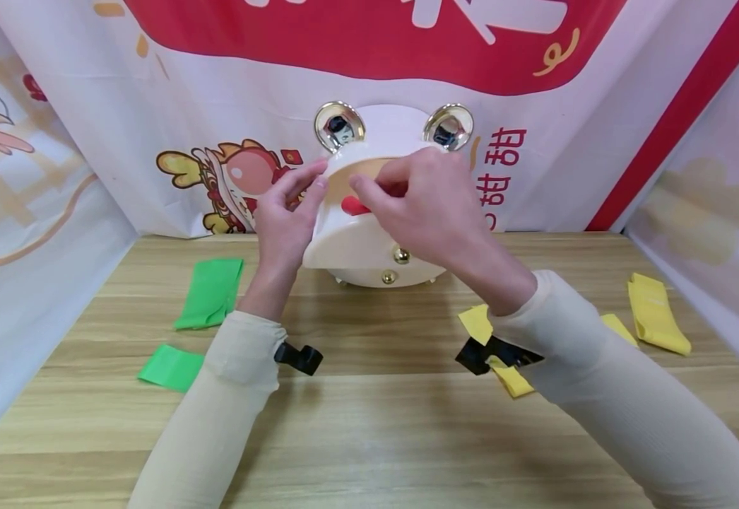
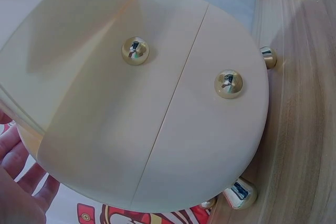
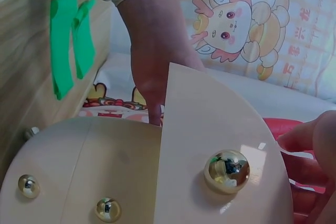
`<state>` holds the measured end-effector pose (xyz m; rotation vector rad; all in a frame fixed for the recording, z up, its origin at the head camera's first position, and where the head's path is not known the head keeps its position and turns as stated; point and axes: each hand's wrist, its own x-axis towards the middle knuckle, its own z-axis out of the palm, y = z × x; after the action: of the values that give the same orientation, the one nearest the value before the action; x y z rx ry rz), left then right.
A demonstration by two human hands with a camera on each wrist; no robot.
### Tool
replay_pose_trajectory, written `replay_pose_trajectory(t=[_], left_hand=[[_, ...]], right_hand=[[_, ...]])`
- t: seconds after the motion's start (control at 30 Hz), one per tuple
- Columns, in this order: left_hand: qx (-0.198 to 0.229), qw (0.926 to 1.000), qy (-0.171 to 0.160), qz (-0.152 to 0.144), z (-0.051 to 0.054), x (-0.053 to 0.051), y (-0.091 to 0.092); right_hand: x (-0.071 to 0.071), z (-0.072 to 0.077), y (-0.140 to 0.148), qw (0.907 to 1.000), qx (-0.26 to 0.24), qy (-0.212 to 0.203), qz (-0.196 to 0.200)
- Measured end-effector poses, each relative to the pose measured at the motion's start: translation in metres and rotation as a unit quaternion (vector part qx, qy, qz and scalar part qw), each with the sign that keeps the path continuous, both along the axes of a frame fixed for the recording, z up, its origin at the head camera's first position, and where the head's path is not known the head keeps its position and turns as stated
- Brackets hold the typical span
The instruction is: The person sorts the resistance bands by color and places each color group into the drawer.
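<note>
A round cream cabinet (image 1: 385,127) with gold knobs stands at the back of the table, and its top section sticks out toward me. That section's curved front (image 1: 357,244) has its tan inside showing from above. My left hand (image 1: 287,219) touches its left rim with thumb and fingertips, the fingers only loosely bent. In the left wrist view, the left-hand fingers (image 2: 21,166) lie at the cabinet's edge. My right hand (image 1: 429,201) reaches over the top section and pinches a small red piece (image 1: 353,206), mostly hidden under the thumb.
Folded green strips (image 1: 210,293) lie on the table at the left. Yellow strips (image 1: 655,311) lie at the right, some partly covered by my right forearm. Two gold-rimmed round parts (image 1: 339,127) top the cabinet. A printed cloth (image 1: 535,177) hangs behind it.
</note>
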<state>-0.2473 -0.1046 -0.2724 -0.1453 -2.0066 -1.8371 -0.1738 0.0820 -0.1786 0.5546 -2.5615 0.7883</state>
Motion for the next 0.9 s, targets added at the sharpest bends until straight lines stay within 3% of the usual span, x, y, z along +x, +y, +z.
replay_pose_trajectory(t=[0.17, 0.43, 0.9], left_hand=[[0.000, 1.0000, 0.001, 0.001, 0.0004, 0.0000, 0.0002], [-0.003, 1.0000, -0.006, 0.003, 0.0006, 0.0002, 0.0003], [-0.004, 1.0000, -0.004, 0.006, 0.0006, 0.0000, 0.0009]], right_hand=[[0.0020, -0.0016, 0.0042, 0.9992, -0.036, 0.001, 0.016], [0.0058, -0.0028, 0.0072, 0.9983, -0.046, -0.011, 0.034], [0.0030, -0.0040, 0.0105, 0.9972, -0.070, 0.005, 0.025]])
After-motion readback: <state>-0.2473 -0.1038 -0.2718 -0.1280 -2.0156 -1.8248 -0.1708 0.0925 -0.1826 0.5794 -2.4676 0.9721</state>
